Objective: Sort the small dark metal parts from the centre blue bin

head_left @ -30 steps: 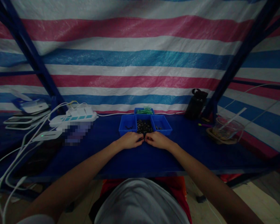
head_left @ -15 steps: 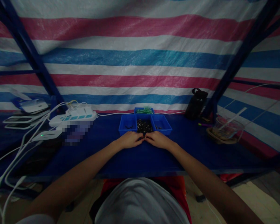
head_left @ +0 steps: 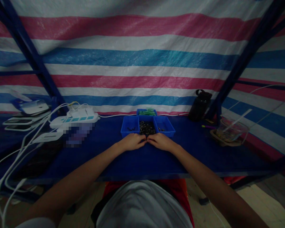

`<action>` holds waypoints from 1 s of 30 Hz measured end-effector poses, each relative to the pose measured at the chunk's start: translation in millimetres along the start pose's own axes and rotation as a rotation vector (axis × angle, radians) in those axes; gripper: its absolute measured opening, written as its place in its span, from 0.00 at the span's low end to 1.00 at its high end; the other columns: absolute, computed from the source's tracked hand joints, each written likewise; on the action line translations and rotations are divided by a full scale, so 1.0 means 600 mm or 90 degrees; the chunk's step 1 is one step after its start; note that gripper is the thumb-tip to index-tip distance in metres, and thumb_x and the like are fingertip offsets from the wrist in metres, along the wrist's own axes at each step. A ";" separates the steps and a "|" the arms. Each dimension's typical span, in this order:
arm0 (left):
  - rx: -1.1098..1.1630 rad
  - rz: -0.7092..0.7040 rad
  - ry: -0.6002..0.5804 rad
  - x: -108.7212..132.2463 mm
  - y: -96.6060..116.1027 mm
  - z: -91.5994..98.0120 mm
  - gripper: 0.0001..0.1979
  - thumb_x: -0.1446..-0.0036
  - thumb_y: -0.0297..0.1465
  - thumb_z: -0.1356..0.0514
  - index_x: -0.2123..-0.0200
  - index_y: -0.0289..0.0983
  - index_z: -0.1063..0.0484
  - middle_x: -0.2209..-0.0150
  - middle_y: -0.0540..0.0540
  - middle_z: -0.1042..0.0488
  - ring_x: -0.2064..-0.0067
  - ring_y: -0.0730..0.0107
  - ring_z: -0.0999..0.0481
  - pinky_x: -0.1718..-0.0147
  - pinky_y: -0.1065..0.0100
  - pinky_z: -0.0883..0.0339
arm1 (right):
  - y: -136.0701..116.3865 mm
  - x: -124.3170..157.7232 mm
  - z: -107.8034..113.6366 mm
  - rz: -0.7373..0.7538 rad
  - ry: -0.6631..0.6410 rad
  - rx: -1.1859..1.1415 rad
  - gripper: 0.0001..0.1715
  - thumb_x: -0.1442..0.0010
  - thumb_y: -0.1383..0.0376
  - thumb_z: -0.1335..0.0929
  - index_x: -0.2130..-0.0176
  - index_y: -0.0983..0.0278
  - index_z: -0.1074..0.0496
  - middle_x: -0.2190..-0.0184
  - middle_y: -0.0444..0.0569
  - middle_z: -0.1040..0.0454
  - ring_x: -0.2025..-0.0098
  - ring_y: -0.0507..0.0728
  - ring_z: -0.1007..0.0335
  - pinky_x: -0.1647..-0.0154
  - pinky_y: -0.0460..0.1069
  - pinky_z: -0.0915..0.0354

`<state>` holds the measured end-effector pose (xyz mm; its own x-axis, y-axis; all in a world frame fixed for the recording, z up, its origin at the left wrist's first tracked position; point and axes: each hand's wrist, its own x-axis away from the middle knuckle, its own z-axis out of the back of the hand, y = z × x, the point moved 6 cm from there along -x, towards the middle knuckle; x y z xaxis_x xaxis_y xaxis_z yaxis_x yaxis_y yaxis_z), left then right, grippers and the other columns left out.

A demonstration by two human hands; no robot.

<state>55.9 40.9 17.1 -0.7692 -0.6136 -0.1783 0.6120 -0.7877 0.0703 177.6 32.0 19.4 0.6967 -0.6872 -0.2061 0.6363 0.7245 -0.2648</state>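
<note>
My left hand and my right hand meet fingertip to fingertip at the front of the blue bins. Both are closed in a pinch around something too small and dark to make out. Just behind them, the middle blue bin holds a heap of small dark shiny parts. A left blue bin has a few dark pieces in it, and a right blue bin has a few small shiny pieces. Farther back, green items lie in another small blue bin.
On the left are a white power strip, white cables and stacked phone-like devices. A black bottle stands at the back right, near a clear plastic cup. Blue metal posts frame the blue table.
Both hands stay in nearly the same place, fingertips together. Only very slight finger movement shows.
</note>
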 end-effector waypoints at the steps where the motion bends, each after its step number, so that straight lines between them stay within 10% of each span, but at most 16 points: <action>1: 0.002 0.002 0.000 0.000 -0.001 0.000 0.15 0.36 0.41 0.52 0.64 0.38 0.31 0.73 0.49 0.27 0.73 0.71 0.28 0.75 0.73 0.43 | 0.000 0.000 0.000 0.002 0.000 -0.002 0.12 0.36 0.65 0.39 0.62 0.65 0.27 0.66 0.49 0.24 0.65 0.53 0.30 0.64 0.45 0.43; 30: 0.013 -0.001 -0.006 -0.001 -0.004 -0.005 0.14 0.37 0.40 0.51 0.62 0.38 0.31 0.73 0.49 0.27 0.72 0.70 0.28 0.74 0.72 0.43 | -0.002 0.001 0.006 -0.016 -0.003 0.001 0.15 0.35 0.62 0.39 0.64 0.65 0.26 0.68 0.50 0.24 0.67 0.53 0.30 0.67 0.45 0.44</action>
<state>55.2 43.1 14.3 -0.7718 -0.6129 -0.1694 0.6073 -0.7894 0.0896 178.5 30.8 22.9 0.6823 -0.7044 -0.1956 0.6539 0.7077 -0.2676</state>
